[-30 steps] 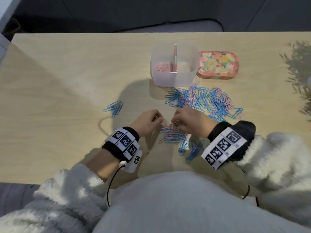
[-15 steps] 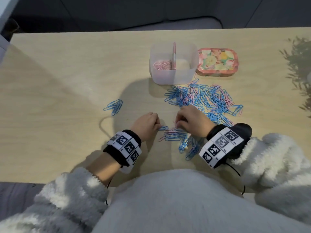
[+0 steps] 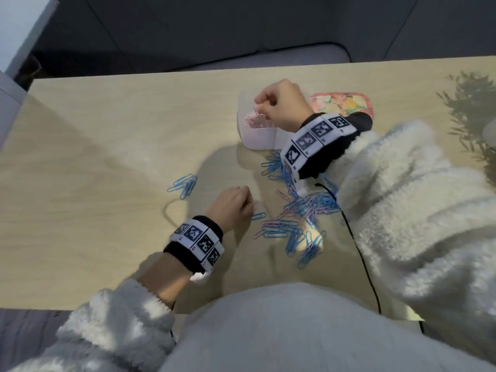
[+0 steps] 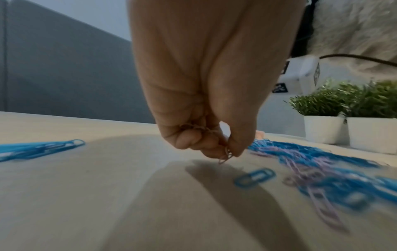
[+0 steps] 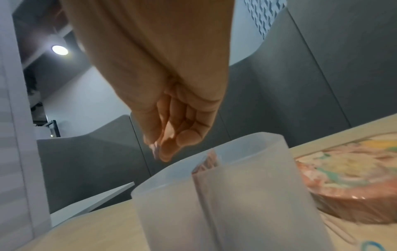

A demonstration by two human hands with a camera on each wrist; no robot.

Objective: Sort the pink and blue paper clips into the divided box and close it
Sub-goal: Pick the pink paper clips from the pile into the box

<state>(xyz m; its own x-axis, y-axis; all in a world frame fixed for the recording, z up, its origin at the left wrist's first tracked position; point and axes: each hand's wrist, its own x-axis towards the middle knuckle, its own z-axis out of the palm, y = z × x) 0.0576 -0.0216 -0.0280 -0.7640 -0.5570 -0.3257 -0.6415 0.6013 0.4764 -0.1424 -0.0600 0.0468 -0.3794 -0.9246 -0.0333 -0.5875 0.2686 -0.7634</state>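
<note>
**Pink clips dropping into the left compartment**

Blue paper clips in a small set-aside cluster (image 3: pixel 183 185) lie at the far left of the wooden surface (image 3: pixel 80 210), well apart from everything else. Next comes the left hand (image 3: pixel 232 206), low over the surface just beside the mixed pile; the wrist view shows its curled fingers (image 4: pixel 189 141) and thumb pinching a few pale pink clips (image 4: pixel 225 155), more bunched in the palm. A single blue clip (image 3: pixel 258 216) lies just right of that hand. Beyond it spreads the mixed pile of blue and pink clips (image 3: pixel 300 218), still large, running up toward the divided box (image 3: pixel 257 138).

Up at the box, the right hand (image 3: pixel 281 106) hovers over the left compartment, fingertips (image 5: pixel 165 152) drawn together and pointing down, with pink clips (image 3: pixel 255 120) heaped beneath them. Whether it is pinching a clip or has just let one go, I cannot tell. The right compartment is hidden by the wrist. At far right, the flowered lid (image 3: pixel 343 103) lies on the surface, beside the box.

Judged from this, sorting is mid-way: pink is being delivered. The next move likely calls for the left hand to carry its clips over to that compartment, clearing the rim and divider (image 5: pixel 211 163), while the right returns to the pile.
</note>
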